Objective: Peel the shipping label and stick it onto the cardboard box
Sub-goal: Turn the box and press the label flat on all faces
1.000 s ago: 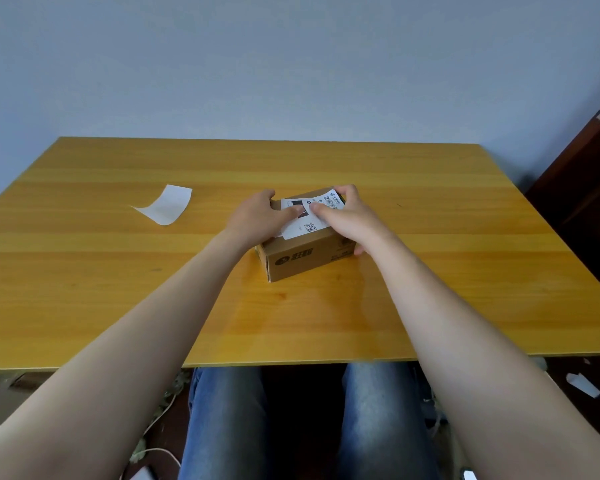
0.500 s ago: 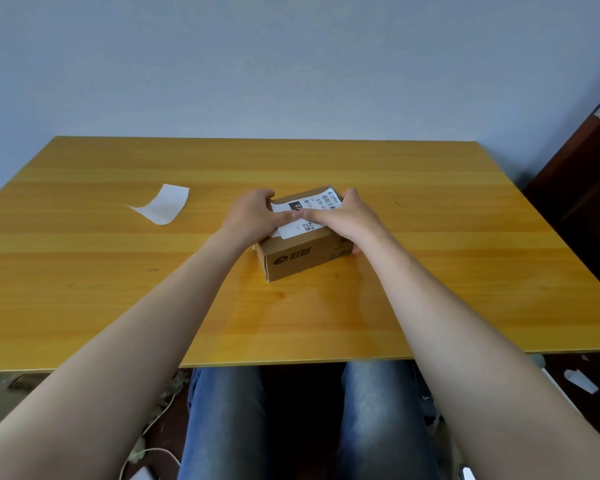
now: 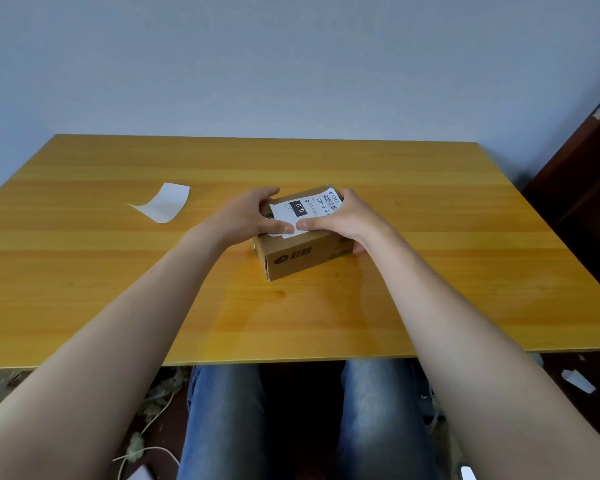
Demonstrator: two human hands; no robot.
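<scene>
Pressing the shipping label [image 3: 303, 209] flat onto the cardboard box's [image 3: 302, 254] top, the left hand [image 3: 246, 216] and right hand [image 3: 340, 220] each grip the box mid-tabletop [image 3: 430, 237], thumbs on the label's near edge; backing paper [image 3: 163, 202] lies far left

A small brown cardboard box [image 3: 302, 251] sits mid-frame on a yellow wooden table [image 3: 430, 271]. A white printed shipping label [image 3: 303, 210] lies on its top. The left hand [image 3: 243, 216] and right hand [image 3: 343, 220] flank the box, thumbs pressing the label's near edge. A curled white backing sheet [image 3: 163, 203] lies toward the left of the frame.
</scene>
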